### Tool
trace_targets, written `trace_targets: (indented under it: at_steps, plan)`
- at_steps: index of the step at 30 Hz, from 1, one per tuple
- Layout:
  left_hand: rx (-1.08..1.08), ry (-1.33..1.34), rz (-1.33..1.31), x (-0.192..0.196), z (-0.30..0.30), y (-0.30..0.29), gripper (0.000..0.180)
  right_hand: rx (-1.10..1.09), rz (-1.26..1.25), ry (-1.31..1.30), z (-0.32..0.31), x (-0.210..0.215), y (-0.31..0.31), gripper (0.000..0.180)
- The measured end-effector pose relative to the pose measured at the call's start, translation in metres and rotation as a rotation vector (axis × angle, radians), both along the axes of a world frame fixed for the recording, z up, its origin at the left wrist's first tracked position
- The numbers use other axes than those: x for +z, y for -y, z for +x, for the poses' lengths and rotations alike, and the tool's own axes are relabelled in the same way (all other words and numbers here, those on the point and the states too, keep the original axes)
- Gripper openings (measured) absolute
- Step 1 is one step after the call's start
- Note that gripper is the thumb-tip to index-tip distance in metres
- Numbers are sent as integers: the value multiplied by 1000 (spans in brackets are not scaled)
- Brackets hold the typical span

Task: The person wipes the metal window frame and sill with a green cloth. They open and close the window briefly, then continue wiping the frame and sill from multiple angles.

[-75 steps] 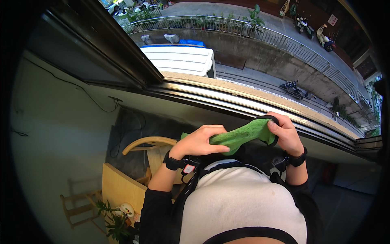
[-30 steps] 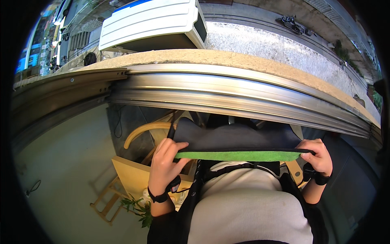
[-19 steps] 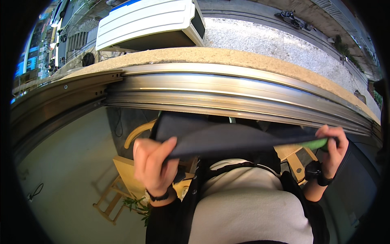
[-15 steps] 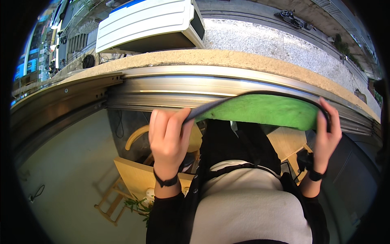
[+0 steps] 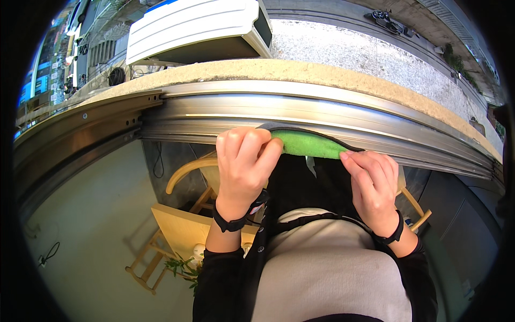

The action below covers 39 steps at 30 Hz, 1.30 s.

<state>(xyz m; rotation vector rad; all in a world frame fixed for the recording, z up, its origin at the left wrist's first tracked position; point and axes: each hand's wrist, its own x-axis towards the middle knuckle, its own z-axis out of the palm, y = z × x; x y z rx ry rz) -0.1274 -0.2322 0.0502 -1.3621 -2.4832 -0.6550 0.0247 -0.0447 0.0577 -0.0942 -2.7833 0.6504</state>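
A green cloth point(image 5: 310, 145) with a dark backing edge lies folded into a narrow strip just over the inner rail of a metal window track point(image 5: 322, 115), stretched between the person's two hands. The left hand point(image 5: 242, 161) grips the strip's left end, the fingers curled over its top and the thumb beneath, so that the end is pinched; the right hand point(image 5: 371, 180) holds the right end, fingertips pressed down on the cloth's edge, though the thumb is hidden and the full pinch cannot be confirmed. Held taut at both ends in this way, the cloth appears to present a long flat face to the rail, which would let it bear evenly along the channel. Each wrist carries a dark band, and dark sleeves enter from the lower edge over a pale top. Beyond the track runs a rough concrete sill point(image 5: 300, 72), and past it, outdoors and lower down, stands a white ribbed box point(image 5: 193, 27) on a gravelled roof. Below the hands, indoors, are a pale wooden chair point(image 5: 188, 172), a small wooden table point(image 5: 182, 231) and a leafy plant point(image 5: 179, 265) beside a plain wall.
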Motion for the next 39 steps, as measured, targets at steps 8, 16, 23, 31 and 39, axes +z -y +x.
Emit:
trace_targets:
  at_steps: [8,16,23,31,39]
  plan:
    - [67,11,-98,9,23,3,25,-8,131,176,-3,23,15,40]
    - [83,104,-196,20,35,0,32,-39,113,191,-9,28,20,39]
    - [147,130,-185,18,47,-14,33,-14,175,153,-7,22,21,36]
    - [68,116,-123,9,79,-50,31,12,41,54,0,17,10,34]
    - [107,53,-99,0,102,-72,31,-51,109,98,28,23,-3,31]
